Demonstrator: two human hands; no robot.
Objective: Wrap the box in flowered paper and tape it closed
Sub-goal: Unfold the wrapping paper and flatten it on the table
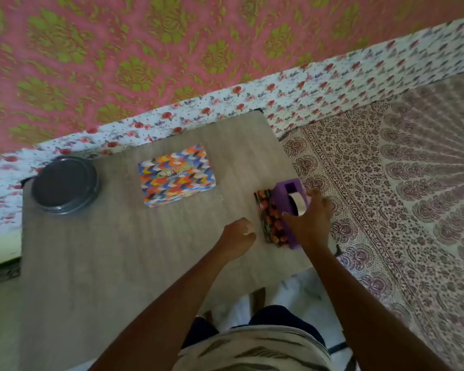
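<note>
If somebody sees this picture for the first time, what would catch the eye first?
Most likely the box with bright zigzag colours, lying in the middle of the wooden table. Next, the purple tape dispenser near the table's right edge, gripped by the right hand, with folded flowered paper beside it. The left hand is a fist close by.

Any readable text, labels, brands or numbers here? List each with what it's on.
Top centre of the chevron-patterned box: pale wordmark, too blurred to read.
Smaller line under that wordmark: too blurred to read.
On the purple tape dispenser and the round black lid: no text visible.
</note>
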